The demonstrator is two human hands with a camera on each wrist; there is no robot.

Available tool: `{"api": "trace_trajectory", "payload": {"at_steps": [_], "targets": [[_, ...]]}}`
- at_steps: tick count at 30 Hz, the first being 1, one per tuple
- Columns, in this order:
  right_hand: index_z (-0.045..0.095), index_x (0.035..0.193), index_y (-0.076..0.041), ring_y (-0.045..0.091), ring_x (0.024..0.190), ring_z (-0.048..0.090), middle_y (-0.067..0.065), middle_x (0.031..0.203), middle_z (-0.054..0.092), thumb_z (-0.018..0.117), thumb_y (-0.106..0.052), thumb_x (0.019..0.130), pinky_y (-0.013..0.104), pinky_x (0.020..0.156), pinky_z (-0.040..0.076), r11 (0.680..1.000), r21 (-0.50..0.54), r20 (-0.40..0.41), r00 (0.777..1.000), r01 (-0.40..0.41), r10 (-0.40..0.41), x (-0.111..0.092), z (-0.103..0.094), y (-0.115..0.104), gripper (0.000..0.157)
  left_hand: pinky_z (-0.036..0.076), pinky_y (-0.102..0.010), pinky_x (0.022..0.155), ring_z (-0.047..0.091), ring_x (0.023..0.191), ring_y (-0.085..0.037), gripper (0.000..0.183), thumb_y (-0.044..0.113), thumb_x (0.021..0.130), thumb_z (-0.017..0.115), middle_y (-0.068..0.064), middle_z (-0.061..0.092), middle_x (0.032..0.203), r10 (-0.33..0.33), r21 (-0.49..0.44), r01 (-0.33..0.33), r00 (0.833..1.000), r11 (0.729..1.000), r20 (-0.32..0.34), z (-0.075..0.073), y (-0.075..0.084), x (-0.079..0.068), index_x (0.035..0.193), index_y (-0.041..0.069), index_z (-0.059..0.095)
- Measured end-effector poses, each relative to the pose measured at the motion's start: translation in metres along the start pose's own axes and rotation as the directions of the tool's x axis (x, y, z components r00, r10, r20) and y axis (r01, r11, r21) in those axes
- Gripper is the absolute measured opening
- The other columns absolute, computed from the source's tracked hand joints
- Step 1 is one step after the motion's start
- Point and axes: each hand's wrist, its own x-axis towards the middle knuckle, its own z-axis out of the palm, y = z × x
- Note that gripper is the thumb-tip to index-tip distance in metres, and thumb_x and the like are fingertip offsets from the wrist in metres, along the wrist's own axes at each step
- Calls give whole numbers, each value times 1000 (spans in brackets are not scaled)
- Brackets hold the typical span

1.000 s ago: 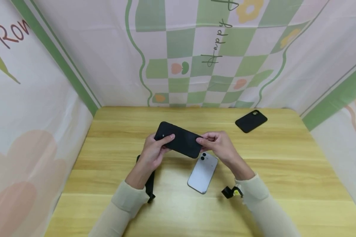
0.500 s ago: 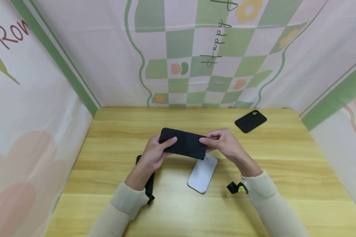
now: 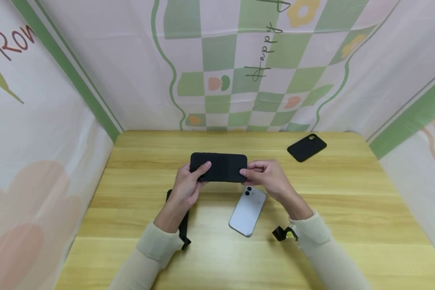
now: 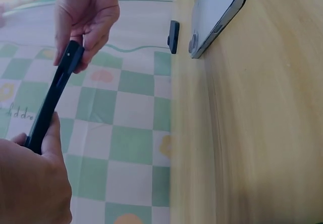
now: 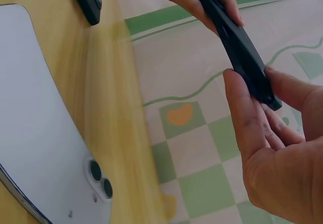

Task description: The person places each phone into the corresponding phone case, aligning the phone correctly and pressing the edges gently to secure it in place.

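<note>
A black phone case [image 3: 222,167] is held level above the table between both hands. My left hand [image 3: 186,183] grips its left end, thumb flat over the face and fingers beneath. The right end is pinched by my right hand [image 3: 270,181], thumb on top. In the left wrist view the case [image 4: 53,95] appears edge-on, with a slot in its side. The right wrist view also shows the case [image 5: 242,52] from its edge; I cannot tell whether a phone is inside. Just below the hands lies a white phone [image 3: 248,211], twin cameras up.
Another black phone case [image 3: 307,148] lies at the back right of the wooden table [image 3: 348,225]. A dark, flat object [image 3: 183,225] lies partly hidden under the left forearm. Printed fabric [image 3: 217,60] hangs behind the table and at both sides.
The held case has turned from a downward slant to the right to nearly level. The right hand moved right, then back left. The white phone's cameras, briefly covered, show again.
</note>
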Motion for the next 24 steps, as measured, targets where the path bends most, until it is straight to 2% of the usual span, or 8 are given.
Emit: {"api": "trace_trajectory", "payload": {"at_steps": [5, 7, 15, 24], "targets": [[66, 110, 16, 38, 88, 79, 10, 96, 81, 71, 1, 100, 52, 88, 61, 999, 32, 19, 1000, -6, 5, 0, 4, 4, 19, 58, -38, 102, 60, 134, -35, 40, 1, 106, 62, -21, 54, 143, 8, -41, -9, 1000, 999, -15, 0, -1, -1, 143, -9, 52], [66, 111, 15, 39, 90, 79, 11, 96, 81, 71, 1, 99, 54, 90, 60, 999, 41, 19, 1000, -13, 13, 0, 5, 5, 19, 57, -38, 103, 60, 134, -35, 40, 1, 106, 62, -21, 53, 144, 13, -49, -14, 1000, 999, -17, 0, -1, -1, 143, -9, 52], [70, 106, 10, 31, 92, 80, 17, 97, 81, 77, -6, 98, 38, 87, 64, 999, 45, 50, 999, -24, 21, 0, 8, 11, 20, 58, -38, 102, 60, 134, -32, 41, 1, 104, 65, -20, 54, 144, 8, -71, -11, 999, 997, -39, 3, -1, 0, 143, -7, 53], [71, 102, 8, 39, 98, 78, 18, 97, 80, 76, -4, 98, 38, 87, 64, 997, 73, 36, 999, -31, 28, -1, 12, 13, 13, 58, -37, 102, 58, 136, -33, 42, 0, 105, 63, -20, 53, 145, 2, -90, -6, 999, 996, -41, 3, -2, 1, 144, -8, 51]]}}
